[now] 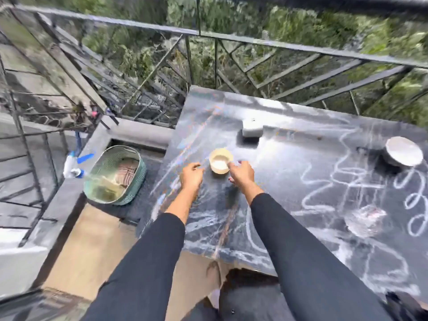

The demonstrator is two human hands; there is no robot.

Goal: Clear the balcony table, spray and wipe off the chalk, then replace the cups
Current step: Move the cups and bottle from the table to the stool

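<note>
**Small cream round cup [220,161] upright on the chalk-scrawled dark bench [289,181], just left of frame ctr, btwn both hands.**

Left hand [191,176] sits just left of cup, fingers loosely curled, holding nothing. Right hand [240,173] is at cup's right rim; blur hides whether it pinches or only touches. Risk: a one-sided nudge from right hand could tip or skid cup toward bench's left edge, w/ green perforated plastic basket [115,174] beyond it. Cup's mouth points up; it's round, so only axis is vertical. White square tub [252,127] lies above cup, white bowl [404,151] far right, well apart.
</note>
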